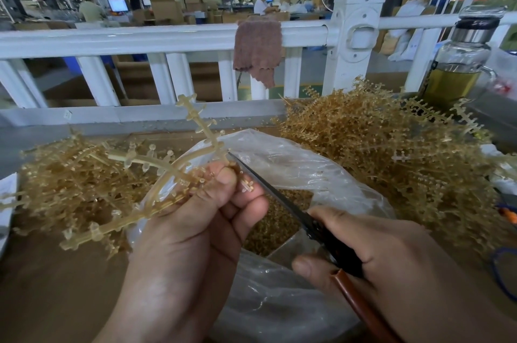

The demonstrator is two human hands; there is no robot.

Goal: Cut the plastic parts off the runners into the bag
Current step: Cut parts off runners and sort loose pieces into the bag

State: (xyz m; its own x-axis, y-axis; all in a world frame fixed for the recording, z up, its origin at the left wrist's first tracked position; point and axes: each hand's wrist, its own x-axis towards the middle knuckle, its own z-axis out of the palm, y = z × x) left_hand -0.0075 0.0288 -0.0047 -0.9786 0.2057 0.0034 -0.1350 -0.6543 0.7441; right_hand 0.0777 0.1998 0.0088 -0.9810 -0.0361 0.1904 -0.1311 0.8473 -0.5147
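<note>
From the head camera: a brown surface [56,286] before a white railing [140,40], factory hall beyond. The runner [207,130] is up in the left hand [195,230] over the open bag [293,163], its long stem slanting up toward the railing. The left fingers curl round it. The right hand [391,253] grips the scissors [279,200], tip at the stem.

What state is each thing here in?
Clear plastic bag, open, cut parts inside.
Amber plastic runner, gripped by left hand, parts still attached.
Black-bladed brown-handled cutter, gripped by right hand, tip at runner.
Glass bottle with yellow liquid, capped, partly full.
Brown cloth, hanging over white rail.
</note>
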